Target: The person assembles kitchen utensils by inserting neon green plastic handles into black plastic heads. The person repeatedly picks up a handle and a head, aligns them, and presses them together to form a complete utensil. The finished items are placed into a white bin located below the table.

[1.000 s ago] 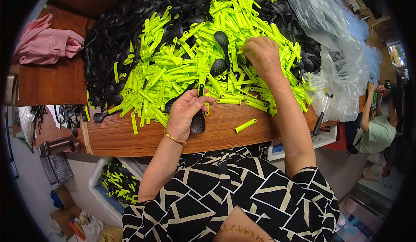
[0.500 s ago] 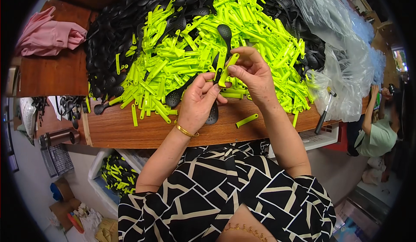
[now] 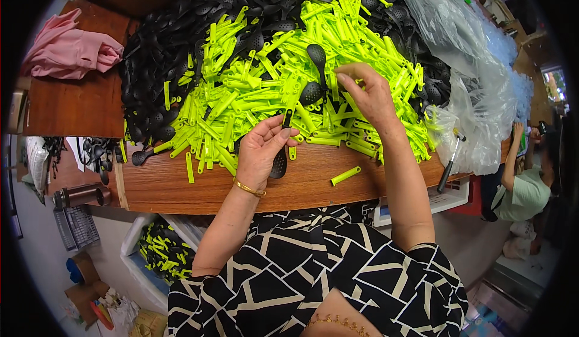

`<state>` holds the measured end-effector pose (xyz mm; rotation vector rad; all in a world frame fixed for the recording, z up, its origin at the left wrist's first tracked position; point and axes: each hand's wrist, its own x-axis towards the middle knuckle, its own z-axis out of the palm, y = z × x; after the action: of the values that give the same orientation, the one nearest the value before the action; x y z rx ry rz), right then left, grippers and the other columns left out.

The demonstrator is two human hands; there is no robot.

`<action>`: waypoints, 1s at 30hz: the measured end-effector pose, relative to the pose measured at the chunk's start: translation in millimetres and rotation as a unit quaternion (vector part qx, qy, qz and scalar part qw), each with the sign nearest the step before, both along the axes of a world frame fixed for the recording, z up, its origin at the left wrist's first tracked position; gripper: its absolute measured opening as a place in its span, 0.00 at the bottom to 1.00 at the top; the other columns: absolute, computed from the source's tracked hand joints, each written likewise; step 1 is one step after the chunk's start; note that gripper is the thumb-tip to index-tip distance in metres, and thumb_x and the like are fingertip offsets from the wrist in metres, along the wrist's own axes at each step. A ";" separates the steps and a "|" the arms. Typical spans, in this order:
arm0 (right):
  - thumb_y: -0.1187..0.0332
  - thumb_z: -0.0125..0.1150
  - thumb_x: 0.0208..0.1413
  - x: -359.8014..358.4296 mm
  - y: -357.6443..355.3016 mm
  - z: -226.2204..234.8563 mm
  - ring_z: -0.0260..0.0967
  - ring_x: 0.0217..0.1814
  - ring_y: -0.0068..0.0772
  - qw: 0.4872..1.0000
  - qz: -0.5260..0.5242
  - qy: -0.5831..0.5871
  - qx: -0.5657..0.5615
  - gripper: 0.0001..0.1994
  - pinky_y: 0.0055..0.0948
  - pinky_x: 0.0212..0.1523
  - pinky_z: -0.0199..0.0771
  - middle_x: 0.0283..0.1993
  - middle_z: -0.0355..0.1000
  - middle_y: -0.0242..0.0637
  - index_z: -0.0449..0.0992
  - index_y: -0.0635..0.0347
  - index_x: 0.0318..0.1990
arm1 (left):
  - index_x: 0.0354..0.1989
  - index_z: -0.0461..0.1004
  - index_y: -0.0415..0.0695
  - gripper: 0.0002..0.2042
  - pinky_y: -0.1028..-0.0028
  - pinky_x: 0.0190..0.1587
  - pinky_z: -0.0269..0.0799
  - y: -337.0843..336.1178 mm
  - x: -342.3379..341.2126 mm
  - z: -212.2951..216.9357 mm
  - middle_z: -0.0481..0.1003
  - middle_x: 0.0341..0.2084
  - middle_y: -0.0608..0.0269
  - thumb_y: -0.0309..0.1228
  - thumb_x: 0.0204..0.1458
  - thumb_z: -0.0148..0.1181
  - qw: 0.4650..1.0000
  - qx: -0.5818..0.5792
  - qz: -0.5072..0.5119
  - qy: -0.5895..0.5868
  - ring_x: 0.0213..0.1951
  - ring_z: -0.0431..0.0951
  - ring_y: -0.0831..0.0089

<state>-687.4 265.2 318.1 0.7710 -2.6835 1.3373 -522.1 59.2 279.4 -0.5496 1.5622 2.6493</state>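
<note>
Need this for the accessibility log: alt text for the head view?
A person's left hand holds a black slotted spoon while the right hand reaches into a heap of lime-green plastic handles and black spoon heads on a wooden table.

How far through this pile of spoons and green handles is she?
Done: a bin under the table holds black and green pieces, seemingly finished ones. In hand: the left hand holds a black spoon at the table edge; the right hand reaches into the green handles. Left: most of it, since a large heap of handles and black spoons covers the table.
</note>
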 end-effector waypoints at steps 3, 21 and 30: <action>0.66 0.63 0.60 -31.5 -23.6 -1.6 0.76 0.42 0.43 0.998 0.003 0.055 0.012 0.09 0.38 0.43 0.75 0.42 0.79 0.42 0.82 0.59 0.44 | 0.55 0.73 0.36 0.16 0.79 0.42 0.75 -10.4 -0.5 -4.9 0.81 0.41 0.57 0.26 0.61 0.63 0.998 0.058 -0.005 -0.006 0.36 0.80 0.77; 0.67 0.67 0.56 -47.9 -46.0 -3.1 0.76 0.42 0.43 0.987 0.077 0.121 0.075 0.07 0.40 0.47 0.70 0.37 0.80 0.36 0.81 0.55 0.41 | 0.47 0.74 0.40 0.10 0.76 0.43 0.76 -18.8 -17.7 0.6 0.83 0.43 0.51 0.28 0.61 0.64 0.999 0.016 0.033 0.008 0.38 0.82 0.74; 0.72 0.63 0.51 -27.2 -43.6 2.7 0.71 0.56 0.39 0.956 0.118 0.186 0.195 0.10 0.41 0.58 0.65 0.48 0.78 0.34 0.82 0.52 0.42 | 0.49 0.73 0.40 0.11 0.78 0.40 0.77 -35.0 5.4 -9.0 0.82 0.41 0.50 0.29 0.62 0.63 0.997 0.014 0.073 0.000 0.35 0.83 0.75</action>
<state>-714.7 221.6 320.8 1.2684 -2.6230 0.5962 -516.7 24.2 270.3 -0.6888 1.5389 2.7715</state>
